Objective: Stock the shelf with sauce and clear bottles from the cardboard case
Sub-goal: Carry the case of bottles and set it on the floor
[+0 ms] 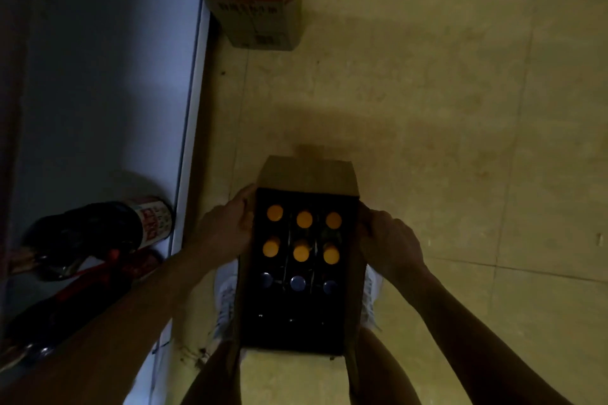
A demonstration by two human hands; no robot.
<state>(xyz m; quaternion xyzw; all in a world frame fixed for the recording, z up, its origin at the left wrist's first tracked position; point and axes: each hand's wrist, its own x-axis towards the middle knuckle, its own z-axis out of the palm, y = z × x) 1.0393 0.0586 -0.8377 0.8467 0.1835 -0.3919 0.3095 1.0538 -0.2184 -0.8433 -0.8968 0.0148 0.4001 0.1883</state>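
Two bare forearms reach in from the near edge to the cardboard case point(306, 174), which stands open on the tiled floor point(427, 108) between white shoes point(225, 299). The left hand point(227, 230) grips the case's left wall, and the right hand point(391, 246) has its fingers curled over the right rim. Inside, six orange-capped bottles point(304, 219) fill the two far rows and three blue-capped bottles point(297, 283) stand nearer; the nearest row is too dark to read. To the left lies a pale shelf point(108, 92) holding a dark red-labelled bottle point(98, 230). A closed box point(260, 10) sits far off beside the shelf edge.
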